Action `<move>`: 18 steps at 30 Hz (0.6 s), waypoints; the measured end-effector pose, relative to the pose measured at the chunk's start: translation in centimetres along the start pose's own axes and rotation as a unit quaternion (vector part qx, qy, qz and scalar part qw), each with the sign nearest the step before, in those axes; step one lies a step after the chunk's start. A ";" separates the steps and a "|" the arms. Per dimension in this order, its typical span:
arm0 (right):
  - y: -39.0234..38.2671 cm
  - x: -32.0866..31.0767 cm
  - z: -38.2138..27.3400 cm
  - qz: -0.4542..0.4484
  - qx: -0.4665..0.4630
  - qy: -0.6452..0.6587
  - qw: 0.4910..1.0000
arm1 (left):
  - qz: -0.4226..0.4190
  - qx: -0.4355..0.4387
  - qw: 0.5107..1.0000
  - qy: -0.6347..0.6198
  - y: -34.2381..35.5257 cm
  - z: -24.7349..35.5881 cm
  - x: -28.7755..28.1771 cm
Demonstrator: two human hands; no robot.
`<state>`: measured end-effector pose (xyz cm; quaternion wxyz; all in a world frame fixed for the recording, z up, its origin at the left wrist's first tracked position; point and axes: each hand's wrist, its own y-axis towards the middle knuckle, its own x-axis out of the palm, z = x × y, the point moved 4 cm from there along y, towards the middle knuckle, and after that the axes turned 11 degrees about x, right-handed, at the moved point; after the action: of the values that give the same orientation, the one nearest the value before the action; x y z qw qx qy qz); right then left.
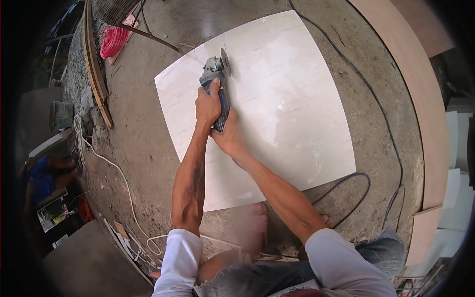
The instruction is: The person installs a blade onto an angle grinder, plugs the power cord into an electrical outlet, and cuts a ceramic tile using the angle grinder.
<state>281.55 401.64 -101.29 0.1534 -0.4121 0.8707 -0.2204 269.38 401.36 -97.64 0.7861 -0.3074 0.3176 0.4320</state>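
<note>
An angle grinder (223, 103) with a blue body and grey metal head is held in both hands over a large pale, marbled tile (302, 114). My left hand (208, 105) wraps round the front of its body, the thumb lying along the top. Behind it, my right hand (230, 134) grips the rear end. The grinder's disc (225, 58) stands on edge at the tile's far part, where a thin line runs beyond it to the tile's far edge. Whether the disc touches the surface I cannot tell. The tile lies flat on the rough concrete floor (133, 133).
A black cable (368, 84) curves along the tile's right side and loops near my foot. White cord (121, 173) runs at left. Wooden planks (94, 64), a pink coil (114, 41) and a metal-legged stand (148, 34) lie beyond. Another person (47, 173) sits far left.
</note>
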 end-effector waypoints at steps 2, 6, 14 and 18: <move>-0.1 0.2 0.3 -0.018 0.039 0.002 0.999 | -0.002 0.002 1.000 0.001 -0.1 0.0 0.0; -0.4 0.1 0.3 -0.001 0.007 0.020 1.000 | -0.002 -0.006 1.000 -0.001 -0.5 -0.2 0.0; -0.6 0.9 1.9 -0.017 0.043 0.022 0.999 | -0.005 -0.013 1.000 -0.004 -1.5 -0.2 0.0; -1.0 0.8 2.4 -0.017 0.014 0.036 0.999 | -0.007 -0.021 1.000 -0.004 -2.1 -0.4 0.1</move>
<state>282.73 399.82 -102.87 0.1241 -0.4164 0.8654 -0.2497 271.17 400.16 -97.50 0.7835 -0.3248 0.3034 0.4342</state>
